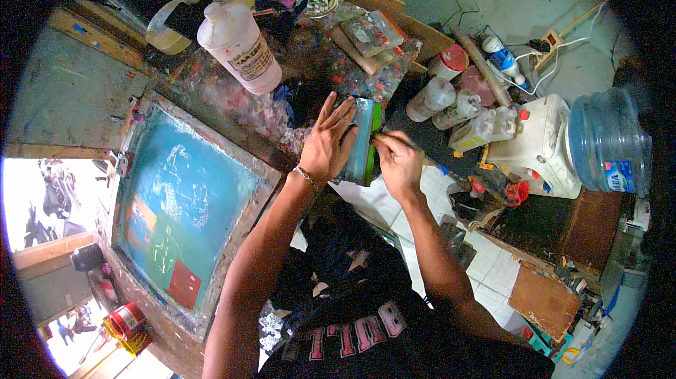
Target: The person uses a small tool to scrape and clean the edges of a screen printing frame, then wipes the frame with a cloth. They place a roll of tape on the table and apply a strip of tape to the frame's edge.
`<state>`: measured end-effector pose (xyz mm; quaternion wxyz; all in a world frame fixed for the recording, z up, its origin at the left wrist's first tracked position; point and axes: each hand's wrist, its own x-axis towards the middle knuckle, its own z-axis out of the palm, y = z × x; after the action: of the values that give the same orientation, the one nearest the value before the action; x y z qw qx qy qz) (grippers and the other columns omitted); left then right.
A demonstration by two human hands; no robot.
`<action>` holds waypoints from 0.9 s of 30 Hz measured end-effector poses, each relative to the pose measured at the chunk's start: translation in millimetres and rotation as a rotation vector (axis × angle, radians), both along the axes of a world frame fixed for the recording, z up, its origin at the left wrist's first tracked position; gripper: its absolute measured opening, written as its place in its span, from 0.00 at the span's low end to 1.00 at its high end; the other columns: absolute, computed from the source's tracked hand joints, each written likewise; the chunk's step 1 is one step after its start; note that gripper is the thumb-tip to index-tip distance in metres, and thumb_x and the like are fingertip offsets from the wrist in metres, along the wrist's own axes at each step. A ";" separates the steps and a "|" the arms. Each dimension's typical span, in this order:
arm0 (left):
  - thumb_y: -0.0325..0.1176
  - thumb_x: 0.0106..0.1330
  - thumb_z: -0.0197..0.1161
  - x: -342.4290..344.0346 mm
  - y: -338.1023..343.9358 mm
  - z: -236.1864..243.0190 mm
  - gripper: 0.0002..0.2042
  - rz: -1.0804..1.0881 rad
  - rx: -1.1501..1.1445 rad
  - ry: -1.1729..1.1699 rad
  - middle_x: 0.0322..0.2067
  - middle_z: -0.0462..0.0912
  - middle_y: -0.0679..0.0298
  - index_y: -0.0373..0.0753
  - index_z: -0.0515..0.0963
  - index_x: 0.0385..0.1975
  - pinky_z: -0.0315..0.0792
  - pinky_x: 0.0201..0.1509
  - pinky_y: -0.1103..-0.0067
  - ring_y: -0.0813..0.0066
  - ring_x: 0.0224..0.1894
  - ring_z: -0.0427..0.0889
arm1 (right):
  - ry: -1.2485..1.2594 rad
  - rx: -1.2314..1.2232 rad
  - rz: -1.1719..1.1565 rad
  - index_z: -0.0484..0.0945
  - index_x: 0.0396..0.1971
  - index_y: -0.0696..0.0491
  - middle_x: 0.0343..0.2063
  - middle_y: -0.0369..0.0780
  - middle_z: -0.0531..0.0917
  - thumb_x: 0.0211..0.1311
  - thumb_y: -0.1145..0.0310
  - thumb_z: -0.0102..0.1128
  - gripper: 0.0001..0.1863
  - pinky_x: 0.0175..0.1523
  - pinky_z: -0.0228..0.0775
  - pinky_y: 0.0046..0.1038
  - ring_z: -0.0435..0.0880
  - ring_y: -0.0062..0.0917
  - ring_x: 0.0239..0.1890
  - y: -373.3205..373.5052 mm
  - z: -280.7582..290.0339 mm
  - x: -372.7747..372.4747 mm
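Note:
A flat blue piece [361,132] with a bright green strip along its right side lies at the near edge of the paint-stained bench [232,108]. My left hand [327,141] rests on its left part, fingers stretched out flat and pointing away from me. On the other side, my right hand [400,162] is closed in a pinch right at the green strip. Whatever sits between those fingertips is too small and hidden to name. Left of my forearm stands a wood-framed printing screen [193,196] with blue-green mesh and pale drawn shapes.
A large whitish plastic bottle [239,48] stands beyond my left hand. To the right are several cloudy bottles [431,99], a white jerrycan [536,146] and a blue water jug [611,141]. A power strip [549,48] with cables lies at the back right.

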<state>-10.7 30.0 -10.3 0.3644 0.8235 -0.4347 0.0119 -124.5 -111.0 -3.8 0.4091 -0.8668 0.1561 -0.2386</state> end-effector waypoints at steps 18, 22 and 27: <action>0.32 0.65 0.59 -2.7 -1.5 0.2 0.18 0.054 -0.010 -0.022 0.62 0.71 0.56 0.31 0.76 0.53 0.56 0.73 0.68 0.52 0.71 0.55 | 0.089 -0.055 0.053 0.79 0.27 0.58 0.27 0.44 0.78 0.52 0.80 0.60 0.02 0.34 0.73 0.36 0.80 0.40 0.28 24.5 13.7 -26.4; 0.32 0.65 0.59 -1.4 -1.1 0.8 0.18 0.040 -0.032 -0.001 0.62 0.71 0.56 0.31 0.76 0.53 0.57 0.72 0.68 0.51 0.71 0.56 | -0.009 -0.172 -0.019 0.81 0.28 0.59 0.26 0.45 0.79 0.54 0.79 0.59 0.03 0.30 0.70 0.33 0.80 0.38 0.25 -3.5 -1.4 18.3; 0.29 0.64 0.60 -2.1 -1.5 3.9 0.18 0.038 -0.057 0.048 0.62 0.71 0.53 0.30 0.76 0.53 0.57 0.72 0.66 0.49 0.71 0.57 | 0.070 -0.150 -0.066 0.81 0.29 0.59 0.26 0.44 0.79 0.56 0.77 0.59 0.03 0.33 0.71 0.35 0.81 0.40 0.28 -26.2 -1.4 60.3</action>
<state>-12.8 28.5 -6.4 0.3976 0.8209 -0.4097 0.0113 -64.2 -137.1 -5.2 0.3291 -0.8972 0.1805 -0.2328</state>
